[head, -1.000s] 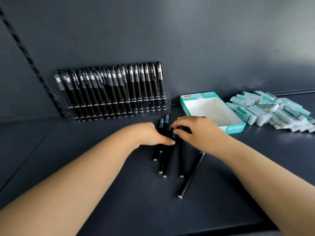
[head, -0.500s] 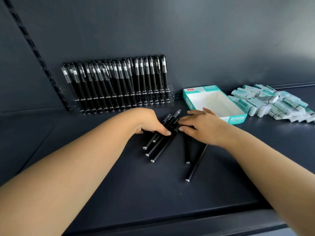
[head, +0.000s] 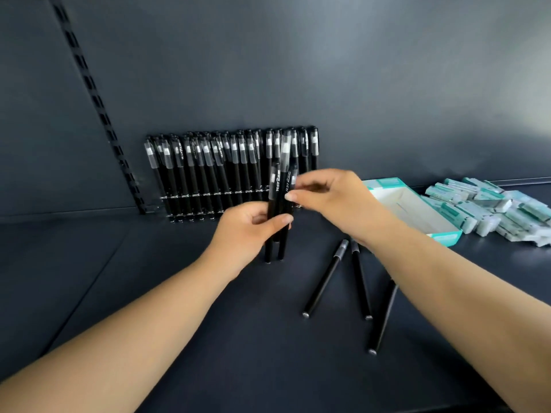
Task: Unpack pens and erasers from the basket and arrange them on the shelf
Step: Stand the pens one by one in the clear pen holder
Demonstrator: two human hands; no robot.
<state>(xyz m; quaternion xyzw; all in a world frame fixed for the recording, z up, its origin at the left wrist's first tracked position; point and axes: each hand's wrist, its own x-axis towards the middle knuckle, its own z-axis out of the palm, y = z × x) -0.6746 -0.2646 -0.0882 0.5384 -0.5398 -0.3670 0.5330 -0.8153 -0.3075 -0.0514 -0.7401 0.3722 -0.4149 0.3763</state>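
Observation:
My left hand (head: 249,231) grips a small bundle of black pens (head: 278,201) upright, their lower ends resting on the dark shelf (head: 179,293). My right hand (head: 331,198) pinches the upper part of the same bundle near the clear caps. Three more black pens (head: 325,281) lie loose on the shelf under my right forearm. A long row of black pens (head: 214,174) stands in a clear holder against the back wall.
An open teal and white box (head: 417,210) lies to the right of the pen row. Beyond it is a heap of wrapped teal and white erasers (head: 492,210). A slotted upright rail (head: 98,114) runs up the left of the back wall.
Both hands have lifted several pens off the shelf and turned them upright. Three pens stayed lying on the shelf. The camera view has shifted left and closer.

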